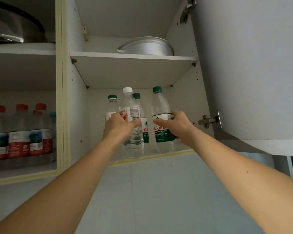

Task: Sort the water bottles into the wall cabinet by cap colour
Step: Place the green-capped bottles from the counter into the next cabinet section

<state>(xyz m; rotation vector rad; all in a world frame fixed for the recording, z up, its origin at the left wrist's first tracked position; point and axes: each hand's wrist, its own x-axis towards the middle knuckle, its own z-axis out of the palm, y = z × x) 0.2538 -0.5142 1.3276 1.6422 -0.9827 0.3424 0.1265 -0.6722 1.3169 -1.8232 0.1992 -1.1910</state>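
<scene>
Both my hands reach into the lower right compartment of the wall cabinet (159, 153). My left hand (119, 124) grips a white-capped bottle (131, 114) near the shelf's front. My right hand (175, 125) grips a green-capped bottle (160, 105) standing on the right of that shelf. Two more green-capped bottles stand behind, one at the left (111, 105) and one in the middle (143, 119), partly hidden. In the left compartment stand several red-capped bottles (20, 132) and a blue-capped one (52, 115) at the back.
The open cabinet door (252, 65) hangs at the right with its hinge (208, 121) beside my right hand. A metal basin (147, 47) sits on the upper right shelf. A steel pot lid (12, 29) lies on the upper left shelf. Tiled wall lies below.
</scene>
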